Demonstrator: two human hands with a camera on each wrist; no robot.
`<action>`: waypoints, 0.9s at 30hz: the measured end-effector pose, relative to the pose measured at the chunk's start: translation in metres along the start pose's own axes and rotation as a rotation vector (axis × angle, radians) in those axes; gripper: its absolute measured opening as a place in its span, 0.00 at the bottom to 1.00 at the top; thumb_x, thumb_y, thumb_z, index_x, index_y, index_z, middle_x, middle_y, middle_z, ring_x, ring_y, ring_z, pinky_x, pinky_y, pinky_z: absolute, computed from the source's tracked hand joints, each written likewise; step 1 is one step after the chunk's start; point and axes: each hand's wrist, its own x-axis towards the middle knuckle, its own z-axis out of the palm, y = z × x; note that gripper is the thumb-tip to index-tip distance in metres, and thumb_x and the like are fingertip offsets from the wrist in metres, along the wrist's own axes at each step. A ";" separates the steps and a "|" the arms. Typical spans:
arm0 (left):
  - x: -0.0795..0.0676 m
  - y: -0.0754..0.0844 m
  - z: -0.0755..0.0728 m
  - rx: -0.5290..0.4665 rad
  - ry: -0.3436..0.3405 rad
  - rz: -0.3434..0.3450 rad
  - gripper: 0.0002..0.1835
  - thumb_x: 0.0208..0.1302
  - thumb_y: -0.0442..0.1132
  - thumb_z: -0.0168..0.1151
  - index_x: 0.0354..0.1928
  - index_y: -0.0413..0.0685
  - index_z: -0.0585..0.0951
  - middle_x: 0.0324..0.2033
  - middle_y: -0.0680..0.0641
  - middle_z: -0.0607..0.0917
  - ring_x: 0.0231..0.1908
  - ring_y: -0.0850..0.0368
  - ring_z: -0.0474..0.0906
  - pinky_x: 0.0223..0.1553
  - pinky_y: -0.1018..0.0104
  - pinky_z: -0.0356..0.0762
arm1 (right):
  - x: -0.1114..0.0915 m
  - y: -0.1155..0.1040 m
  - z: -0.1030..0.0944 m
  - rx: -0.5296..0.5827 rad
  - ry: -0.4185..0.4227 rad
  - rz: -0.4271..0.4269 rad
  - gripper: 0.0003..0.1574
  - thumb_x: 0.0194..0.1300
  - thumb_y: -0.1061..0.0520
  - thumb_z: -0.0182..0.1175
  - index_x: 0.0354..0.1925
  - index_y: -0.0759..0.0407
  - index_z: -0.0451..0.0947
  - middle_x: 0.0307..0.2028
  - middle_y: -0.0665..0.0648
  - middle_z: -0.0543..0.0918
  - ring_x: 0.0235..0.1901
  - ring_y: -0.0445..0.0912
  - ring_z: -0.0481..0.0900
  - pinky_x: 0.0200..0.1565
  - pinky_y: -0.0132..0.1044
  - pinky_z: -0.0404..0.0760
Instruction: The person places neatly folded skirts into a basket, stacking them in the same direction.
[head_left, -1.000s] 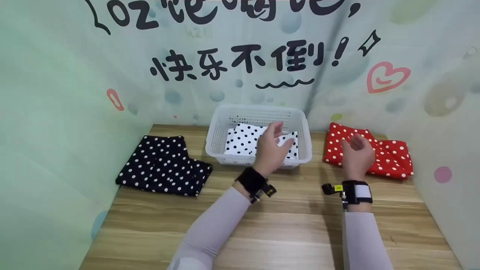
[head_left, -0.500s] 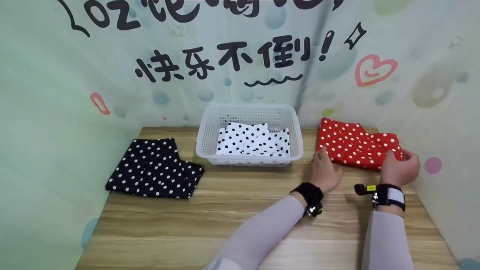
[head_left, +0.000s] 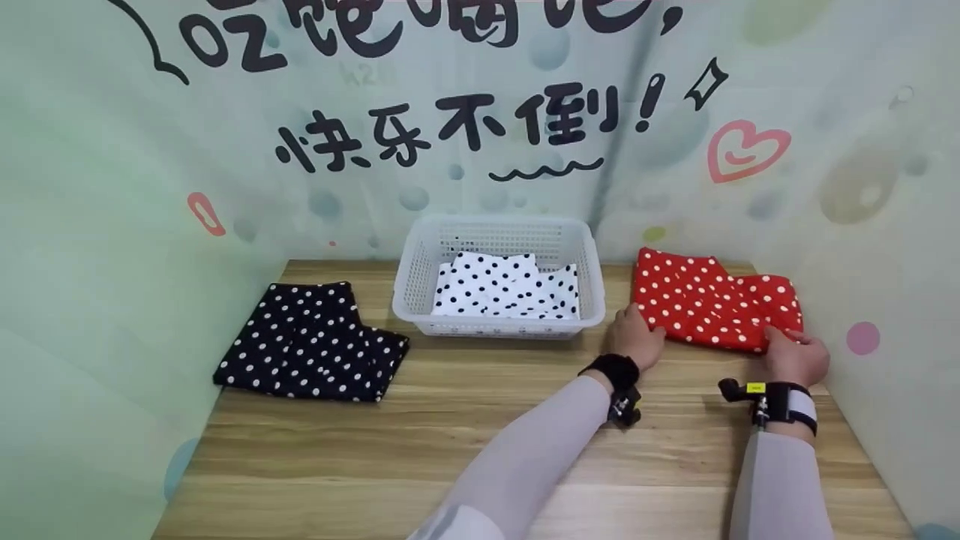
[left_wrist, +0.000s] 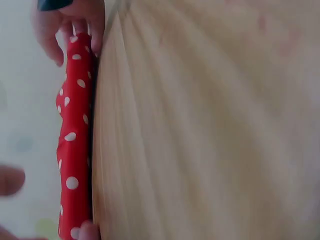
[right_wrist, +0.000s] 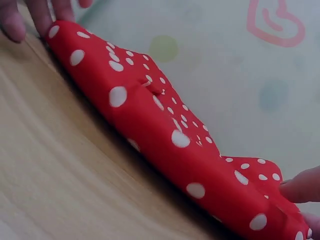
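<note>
Keep red cloth (head_left: pixel 712 300) level and neatly folded, pinched in right hand (head_left: pixel 798 358), touched by left hand (head_left: pixel 637 339) with grip unclear.

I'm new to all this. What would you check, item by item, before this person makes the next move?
1. Left hand's grip touching the near-left corner of the folded red polka-dot cloth: ok.
2. Right hand's grip touching its right end: ok.
3. Both holds firm: cannot tell.
4. White plastic basket upright, with the white polka-dot cloth inside: ok.
5. Black polka-dot cloth out of the way, left of the basket: ok.
</note>
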 end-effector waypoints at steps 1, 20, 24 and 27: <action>-0.002 -0.002 -0.001 0.027 0.014 -0.024 0.29 0.74 0.55 0.64 0.71 0.53 0.74 0.58 0.51 0.81 0.58 0.56 0.80 0.59 0.65 0.79 | 0.001 0.003 0.002 -0.038 -0.005 -0.015 0.14 0.71 0.46 0.68 0.48 0.43 0.74 0.48 0.44 0.75 0.45 0.38 0.73 0.45 0.26 0.81; -0.113 -0.062 -0.065 0.384 -0.366 0.146 0.31 0.64 0.49 0.77 0.63 0.47 0.74 0.45 0.50 0.85 0.44 0.62 0.82 0.49 0.71 0.82 | -0.095 0.093 -0.073 -0.673 -0.279 -0.255 0.16 0.68 0.53 0.69 0.38 0.61 0.73 0.34 0.55 0.81 0.38 0.50 0.74 0.31 0.34 0.76; -0.139 -0.085 -0.090 0.502 -0.416 0.241 0.26 0.64 0.49 0.76 0.56 0.46 0.76 0.38 0.51 0.85 0.38 0.62 0.81 0.43 0.72 0.82 | -0.125 0.104 -0.074 -0.723 -0.464 -0.215 0.15 0.67 0.54 0.71 0.36 0.60 0.74 0.31 0.54 0.81 0.36 0.48 0.77 0.33 0.34 0.78; -0.156 -0.108 -0.114 0.515 -0.405 0.290 0.25 0.62 0.47 0.76 0.53 0.44 0.76 0.35 0.50 0.85 0.37 0.60 0.83 0.43 0.70 0.84 | -0.146 0.110 -0.061 -0.699 -0.558 -0.192 0.15 0.67 0.54 0.72 0.35 0.59 0.75 0.32 0.54 0.83 0.36 0.47 0.80 0.35 0.35 0.82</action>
